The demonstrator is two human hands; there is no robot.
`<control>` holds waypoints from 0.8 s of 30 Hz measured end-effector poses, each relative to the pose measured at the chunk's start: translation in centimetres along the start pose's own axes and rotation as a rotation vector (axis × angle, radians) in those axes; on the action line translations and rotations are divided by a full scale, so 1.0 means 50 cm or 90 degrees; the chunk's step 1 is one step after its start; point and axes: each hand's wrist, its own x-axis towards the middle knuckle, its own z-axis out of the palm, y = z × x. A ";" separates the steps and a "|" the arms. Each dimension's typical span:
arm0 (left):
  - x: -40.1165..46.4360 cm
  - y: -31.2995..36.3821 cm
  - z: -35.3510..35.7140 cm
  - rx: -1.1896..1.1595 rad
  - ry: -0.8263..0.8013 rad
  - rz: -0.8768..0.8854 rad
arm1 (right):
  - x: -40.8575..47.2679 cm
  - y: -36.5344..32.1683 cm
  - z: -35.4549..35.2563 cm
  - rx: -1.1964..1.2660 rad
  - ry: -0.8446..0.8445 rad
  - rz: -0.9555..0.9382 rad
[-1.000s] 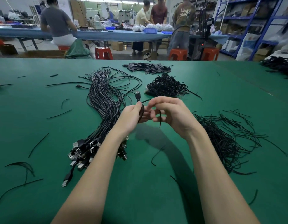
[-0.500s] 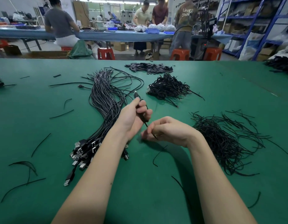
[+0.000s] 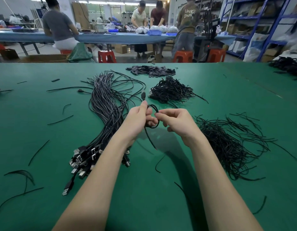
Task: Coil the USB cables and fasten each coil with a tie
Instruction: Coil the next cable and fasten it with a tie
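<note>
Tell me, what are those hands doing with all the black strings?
A person is winding one thin black USB cable into a small loop above the green table. The left hand pinches the loop, with the plug end sticking up, and the right hand holds its other side. No tie is visibly on it yet. A long bundle of uncoiled black cables lies to the left, and loose black ties to the right.

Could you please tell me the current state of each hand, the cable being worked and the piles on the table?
left hand: grips the coil.
right hand: pinches the coil's right side.
coiled cable: looped, held above the table, tail hanging.
cable bundle: uncoiled, lying flat.
tie pile: loose, spread.
far pile: heaped.
</note>
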 end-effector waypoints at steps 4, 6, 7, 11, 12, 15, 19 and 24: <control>0.001 -0.018 0.006 0.237 0.088 0.061 | 0.003 -0.008 0.015 0.027 0.067 -0.029; -0.001 -0.023 0.010 0.286 0.097 0.083 | 0.002 -0.009 0.020 0.072 0.073 -0.040; -0.003 -0.025 0.014 0.309 0.100 0.096 | 0.001 -0.009 0.021 0.095 0.075 -0.045; -0.006 -0.036 0.027 0.434 0.122 0.144 | 0.002 -0.010 0.026 0.126 0.095 -0.083; -0.005 -0.035 0.029 0.441 0.130 0.161 | 0.004 -0.010 0.027 0.142 0.093 -0.083; -0.007 -0.024 0.028 0.430 0.125 0.190 | 0.004 -0.010 0.031 0.195 0.067 -0.065; -0.009 -0.029 0.032 0.414 0.077 0.143 | 0.006 -0.005 0.034 0.183 0.094 -0.068; -0.003 -0.032 0.034 0.453 0.061 0.118 | 0.003 -0.010 0.025 0.082 0.050 -0.119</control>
